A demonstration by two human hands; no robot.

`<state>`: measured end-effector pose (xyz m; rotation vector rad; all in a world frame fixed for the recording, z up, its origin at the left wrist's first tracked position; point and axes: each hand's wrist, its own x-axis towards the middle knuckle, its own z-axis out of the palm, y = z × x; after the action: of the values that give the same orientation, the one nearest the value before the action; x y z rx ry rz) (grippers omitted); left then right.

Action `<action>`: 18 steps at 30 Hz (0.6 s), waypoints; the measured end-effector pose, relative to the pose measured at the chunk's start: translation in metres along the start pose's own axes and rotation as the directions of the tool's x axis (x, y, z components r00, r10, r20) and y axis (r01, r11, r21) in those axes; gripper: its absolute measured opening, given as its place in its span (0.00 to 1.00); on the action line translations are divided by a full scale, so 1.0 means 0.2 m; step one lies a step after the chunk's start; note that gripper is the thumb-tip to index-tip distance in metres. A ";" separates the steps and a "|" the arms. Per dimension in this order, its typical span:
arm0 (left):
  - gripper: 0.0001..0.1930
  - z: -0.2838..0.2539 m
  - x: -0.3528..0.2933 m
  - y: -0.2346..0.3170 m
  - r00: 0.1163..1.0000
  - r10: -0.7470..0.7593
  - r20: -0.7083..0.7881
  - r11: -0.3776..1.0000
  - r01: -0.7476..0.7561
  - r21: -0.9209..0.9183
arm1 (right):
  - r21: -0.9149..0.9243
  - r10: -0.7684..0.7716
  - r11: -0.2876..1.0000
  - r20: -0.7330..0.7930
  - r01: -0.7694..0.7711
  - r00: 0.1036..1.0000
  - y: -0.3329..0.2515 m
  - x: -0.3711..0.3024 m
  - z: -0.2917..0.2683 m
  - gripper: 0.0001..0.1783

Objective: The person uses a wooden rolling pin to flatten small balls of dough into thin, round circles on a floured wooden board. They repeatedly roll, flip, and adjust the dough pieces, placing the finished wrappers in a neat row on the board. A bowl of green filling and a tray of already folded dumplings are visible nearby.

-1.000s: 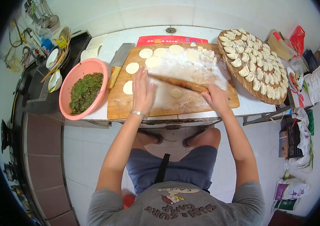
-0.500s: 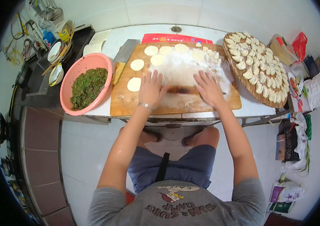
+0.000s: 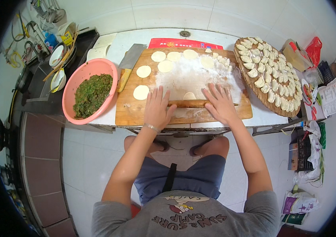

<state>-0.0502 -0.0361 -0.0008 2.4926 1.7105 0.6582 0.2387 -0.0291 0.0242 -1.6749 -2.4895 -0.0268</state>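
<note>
Left hand [image 3: 158, 110] and right hand [image 3: 221, 104] spread flat over rolling pin [image 3: 189, 104], dough disc [image 3: 189, 96] partly out of sight.

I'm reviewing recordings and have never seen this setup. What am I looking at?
No machine here: a head-worn fisheye camera looks down at the wearer's bare hands, and its wide lens bends straight edges. The left hand and right hand rest open over a wooden rolling pin; a pale dough round shows at its far edge. The floured wooden board also holds flat wrappers. Left stands a pink bowl of chopped green mixture; right, a round board of dumplings.
</note>
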 end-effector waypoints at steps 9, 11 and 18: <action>0.35 0.08 0.23 0.00 0.986 -0.059 -0.156 0.987 0.081 0.142 | 0.236 -0.009 0.970 -0.176 0.051 0.984 0.08 0.12 0.02 0.20; 0.35 0.01 0.23 0.11 0.930 0.084 -0.358 0.970 0.007 0.244 | 0.314 0.145 0.945 -0.163 -0.088 0.976 0.12 0.08 0.01 0.20; 0.27 0.02 0.22 0.40 0.989 -0.149 0.016 0.989 0.148 0.017 | 0.457 0.393 0.849 -0.212 -0.265 0.895 0.15 0.01 -0.04 0.20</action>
<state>0.0352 -0.0269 0.0321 2.3437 1.8790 0.6103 0.2670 -0.0156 0.0299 -1.7313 -1.7966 0.2542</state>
